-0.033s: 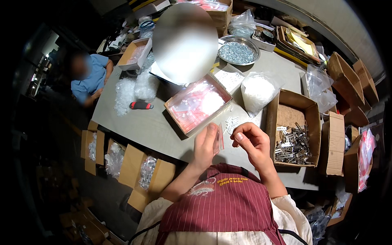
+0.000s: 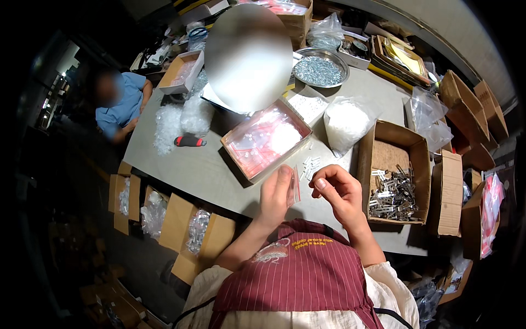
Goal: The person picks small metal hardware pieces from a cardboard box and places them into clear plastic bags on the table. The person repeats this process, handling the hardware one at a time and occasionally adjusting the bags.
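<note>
1. The deep carton (image 2: pixel 392 154) of metal clips stood just beside the right forearm; an outward swing of that elbow could have knocked its rim.
2. The shallow box (image 2: pixel 280 158) of flat, red-edged bags lay just beyond the left hand (image 2: pixel 275 194). A forward push of the knuckles could have nudged it.
3. The plastic bag (image 2: pixel 346 126) of white parts stood beyond the right hand (image 2: pixel 342 194), its top seemingly unsealed; a bump might have spilled it.
4. The left hand pinched a small clear bag (image 2: pixel 296 186) between thumb and fingers, above the table's near edge. A loose pinch could have let it slip, or a tight one creased its mouth.
5. The right hand was curled, apart from that bag; whether its fingertips held anything could not be told. A tiny item there could easily have dropped.
6. Loose white pieces (image 2: pixel 311 163) lay just past the right fingers, where a trailing fingertip might have scattered them.
7. Against the earlier frame, no clear difference showed: hands, small bag and pieces kept their places.
</note>
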Tool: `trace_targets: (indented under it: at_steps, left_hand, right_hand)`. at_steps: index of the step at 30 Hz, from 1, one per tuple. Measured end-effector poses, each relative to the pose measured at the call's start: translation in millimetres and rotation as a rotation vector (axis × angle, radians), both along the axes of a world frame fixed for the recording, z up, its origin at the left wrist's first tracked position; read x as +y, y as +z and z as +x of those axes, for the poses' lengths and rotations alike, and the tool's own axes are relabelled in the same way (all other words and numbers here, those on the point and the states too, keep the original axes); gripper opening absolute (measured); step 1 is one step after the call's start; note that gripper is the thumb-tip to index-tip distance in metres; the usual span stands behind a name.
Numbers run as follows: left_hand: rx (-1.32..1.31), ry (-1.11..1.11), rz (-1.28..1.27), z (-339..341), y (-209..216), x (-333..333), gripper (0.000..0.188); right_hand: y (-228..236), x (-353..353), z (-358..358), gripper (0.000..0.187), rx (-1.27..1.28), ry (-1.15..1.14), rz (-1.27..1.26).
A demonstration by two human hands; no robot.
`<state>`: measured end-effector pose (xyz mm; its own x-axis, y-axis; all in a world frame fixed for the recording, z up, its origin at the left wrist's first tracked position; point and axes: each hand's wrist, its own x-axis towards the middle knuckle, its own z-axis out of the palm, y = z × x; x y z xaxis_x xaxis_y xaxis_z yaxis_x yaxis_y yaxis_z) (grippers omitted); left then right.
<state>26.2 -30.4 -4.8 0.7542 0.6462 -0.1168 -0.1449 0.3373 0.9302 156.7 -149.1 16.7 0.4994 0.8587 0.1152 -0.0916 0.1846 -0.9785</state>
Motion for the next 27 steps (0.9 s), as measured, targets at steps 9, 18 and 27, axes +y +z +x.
trace_targets:
  at_steps: [9,18,27]
  left_hand:
    - [0.135,0.208,0.637,-1.9,4.0,-3.6,0.040]
    - [0.099,0.239,0.890,-2.6,-1.5,-0.1,0.021]
    - [0.173,0.228,0.871,5.2,-4.0,18.4,0.021]
  right_hand:
    - [-7.4,-0.2,-1.0,0.013,-0.027,0.088,-0.089]
    - [-1.2,-1.3,5.0,0.010,0.009,0.263,-0.188]
    - [-12.5,4.8,21.6,0.009,0.328,0.368,-0.257]
